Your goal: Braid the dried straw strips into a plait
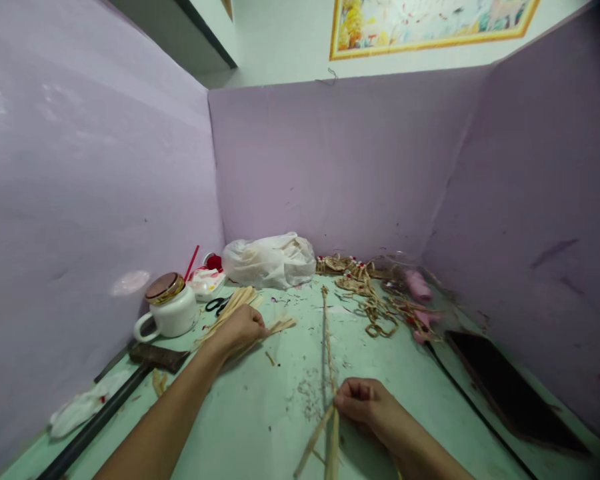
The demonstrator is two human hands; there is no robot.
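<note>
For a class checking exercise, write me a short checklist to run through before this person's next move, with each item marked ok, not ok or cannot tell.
1. Braid held: ok; the right hand pinches it near its lower end.
2. Loose strands apart: ok; they spread below the pinch.
3. Left hand at the straw strips: ok; how many it grips is hidden.
4. Scissors shut: cannot tell; the blades are not clear.
5. Mug covered: ok; its lid is on.
6. Table free of scraps: not ok; bits lie around the braid.
</note>
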